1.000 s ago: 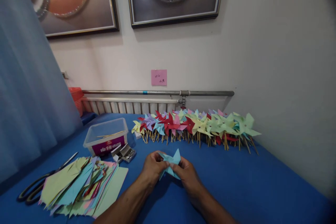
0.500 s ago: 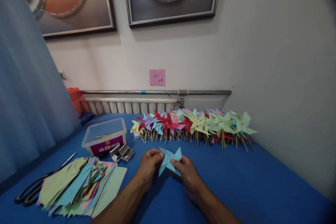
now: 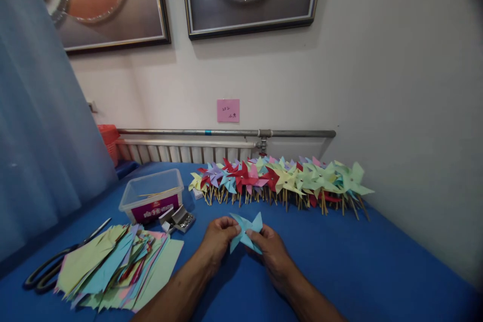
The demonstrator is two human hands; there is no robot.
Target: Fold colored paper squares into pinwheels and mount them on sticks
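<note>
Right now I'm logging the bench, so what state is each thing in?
Left hand: pinching the blue pinwheel.
Right hand: gripping it too.
Blue pinwheel: folded, no stick visible.
Plastic tub: open, lidless.
Scissors: lying on the table.
Paper stack: fanned out flat.
Finished pinwheels: lying in a row.

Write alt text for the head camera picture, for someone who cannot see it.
Two bare hands, left hand and right hand, hold a light blue paper pinwheel above a blue table. A row of finished pinwheels lines the wall; cut paper sheets, scissors and a plastic box lie left.
</note>
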